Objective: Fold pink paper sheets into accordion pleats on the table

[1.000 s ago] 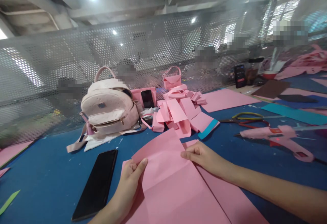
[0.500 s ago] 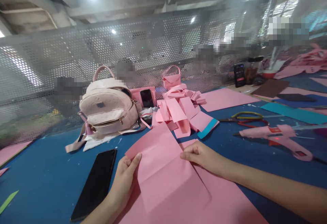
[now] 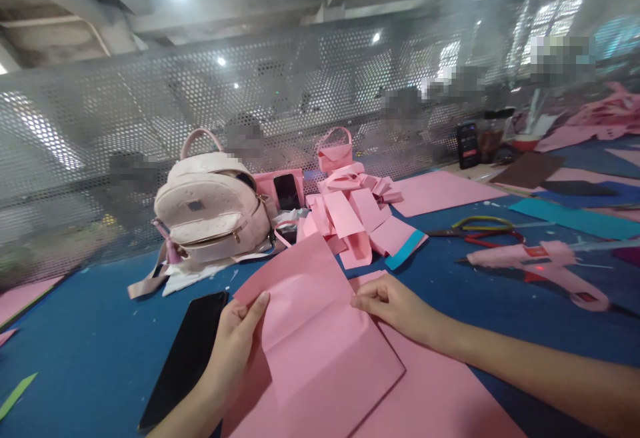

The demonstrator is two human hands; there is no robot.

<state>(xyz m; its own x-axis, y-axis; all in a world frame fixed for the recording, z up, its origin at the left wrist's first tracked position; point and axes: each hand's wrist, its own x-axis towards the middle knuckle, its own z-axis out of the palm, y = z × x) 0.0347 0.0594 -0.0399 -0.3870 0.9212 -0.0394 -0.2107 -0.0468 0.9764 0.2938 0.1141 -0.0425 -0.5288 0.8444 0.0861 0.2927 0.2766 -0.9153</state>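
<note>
Both hands hold a creased sheet of pink paper (image 3: 310, 331) by its opposite side edges. My left hand (image 3: 243, 331) pinches the left edge, thumb on top. My right hand (image 3: 393, 301) grips the right edge between thumb and fingers. A crease runs across the middle of the sheet, which is bent along it. Beneath lies a larger pink sheet (image 3: 440, 391), partly hidden by the one I hold. Just beyond the hands is a pile of folded pink paper pieces (image 3: 350, 215), one of them with a blue strip along its end.
A black phone (image 3: 185, 358) lies left of my left hand, near a pale backpack (image 3: 210, 205). To the right are a pink glue gun (image 3: 540, 268) and scissors (image 3: 483, 228). A small pink paper bag (image 3: 336, 157) stands behind the pile, before a perforated metal screen (image 3: 300, 91).
My left hand has shifted slightly left with its edge of the sheet. The sheet's lower right corner has lifted and now stands clearer of the larger sheet. My right hand has barely moved.
</note>
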